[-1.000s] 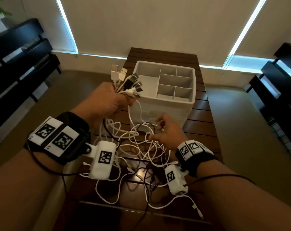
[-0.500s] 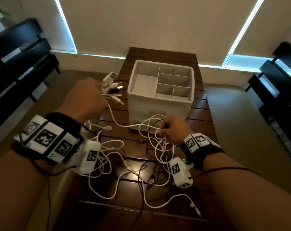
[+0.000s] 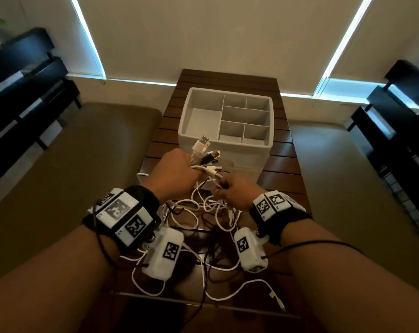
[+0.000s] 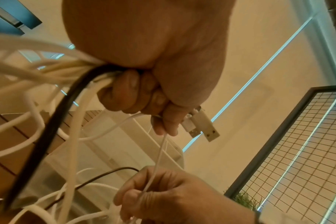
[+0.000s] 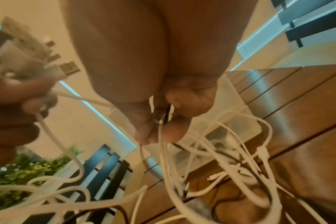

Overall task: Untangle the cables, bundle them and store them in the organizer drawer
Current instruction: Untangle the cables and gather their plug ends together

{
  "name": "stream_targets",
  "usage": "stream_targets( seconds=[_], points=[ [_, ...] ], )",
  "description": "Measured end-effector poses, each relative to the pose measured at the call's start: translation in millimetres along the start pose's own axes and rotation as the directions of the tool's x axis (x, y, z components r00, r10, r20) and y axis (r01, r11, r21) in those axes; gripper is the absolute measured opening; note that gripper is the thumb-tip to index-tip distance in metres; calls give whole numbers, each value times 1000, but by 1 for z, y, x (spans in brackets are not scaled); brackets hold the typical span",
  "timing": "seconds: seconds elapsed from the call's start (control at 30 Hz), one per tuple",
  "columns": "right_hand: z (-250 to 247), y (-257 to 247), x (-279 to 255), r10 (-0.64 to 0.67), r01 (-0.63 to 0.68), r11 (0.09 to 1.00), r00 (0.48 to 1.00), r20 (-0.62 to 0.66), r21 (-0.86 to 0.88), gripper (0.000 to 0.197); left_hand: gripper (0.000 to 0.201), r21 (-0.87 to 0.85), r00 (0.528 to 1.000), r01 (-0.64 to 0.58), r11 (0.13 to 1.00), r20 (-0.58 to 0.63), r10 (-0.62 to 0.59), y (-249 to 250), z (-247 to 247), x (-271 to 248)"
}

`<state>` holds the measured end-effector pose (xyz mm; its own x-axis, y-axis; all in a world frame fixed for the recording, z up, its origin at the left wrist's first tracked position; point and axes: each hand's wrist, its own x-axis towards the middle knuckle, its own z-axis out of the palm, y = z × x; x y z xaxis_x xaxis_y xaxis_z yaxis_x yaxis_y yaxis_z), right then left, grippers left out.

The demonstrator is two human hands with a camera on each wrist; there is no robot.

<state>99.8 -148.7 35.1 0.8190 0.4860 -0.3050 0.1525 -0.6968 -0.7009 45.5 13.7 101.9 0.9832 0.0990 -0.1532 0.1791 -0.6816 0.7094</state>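
My left hand (image 3: pixel 177 174) grips a bunch of white and black cables (image 3: pixel 203 207) just below their plugs; the USB plugs (image 3: pixel 203 145) fan out above my fist, right in front of the white organizer (image 3: pixel 227 150). In the left wrist view the fingers (image 4: pixel 128 94) curl tight round the cables, with a white USB plug (image 4: pixel 203 125) sticking out. My right hand (image 3: pixel 232 191) sits just right of the left one and pinches several thin strands (image 5: pixel 163 121) that hang down in loops onto the wooden table (image 3: pixel 283 174).
The organizer's top tray (image 3: pixel 203 118) has several empty compartments. Loose cable loops and a white plug end (image 3: pixel 273 295) lie on the table near its front edge. Dark shelving (image 3: pixel 23 75) stands left, dark furniture (image 3: pixel 396 116) right.
My left hand has swung back from the left toward the middle with the plugs. My right hand rose to meet it, now pinching strands just beside the left fist.
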Motion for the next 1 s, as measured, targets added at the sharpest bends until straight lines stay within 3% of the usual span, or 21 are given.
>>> stream_targets(
  seconds=[0.1,0.2,0.3,0.37,0.47,0.57,0.63,0.73,0.83,0.87,0.93,1.0],
  points=[
    [1,6,7,50,-49,998,998,32,-40,7,25,-104,999,28,994,-42,-33,-5,-4,-1],
    [1,16,0,82,-79,995,996,36,-68,29,14,-229,991,41,973,-113,-68,-11,-16,-1],
    [0,22,-10,94,-93,995,995,36,-32,61,15,-243,993,33,970,-103,-59,-14,-25,-2],
    [-1,19,-14,86,-87,994,996,-15,-67,67,13,-214,997,23,976,-61,-37,-13,-25,-3],
    [1,3,-12,-54,67,996,981,-185,62,49,9,-179,1000,-1,984,8,2,-7,-17,-4],
    [9,-6,-10,-115,117,993,981,-156,4,13,14,-164,1000,-26,986,-12,25,0,-14,-3],
    [11,-1,-10,-88,82,995,985,-146,-50,7,10,-194,998,-49,980,-56,39,5,-18,-1],
    [7,6,-13,-34,17,991,991,-128,-135,4,4,-223,998,-53,973,-46,43,9,-26,-2],
    [4,2,-14,26,-24,914,1000,-1,-406,6,6,-213,998,-51,976,-40,43,8,-25,-6],
    [4,2,-13,37,-37,879,999,-11,-475,11,6,-210,998,-55,976,-38,48,9,-23,-6],
    [3,2,-10,47,-76,882,996,-74,-465,36,7,-179,998,-60,982,-41,54,10,-22,-6],
    [3,-3,-10,0,-28,959,995,-100,-281,45,10,-160,997,-62,985,-48,55,11,-22,-7]
  ],
)
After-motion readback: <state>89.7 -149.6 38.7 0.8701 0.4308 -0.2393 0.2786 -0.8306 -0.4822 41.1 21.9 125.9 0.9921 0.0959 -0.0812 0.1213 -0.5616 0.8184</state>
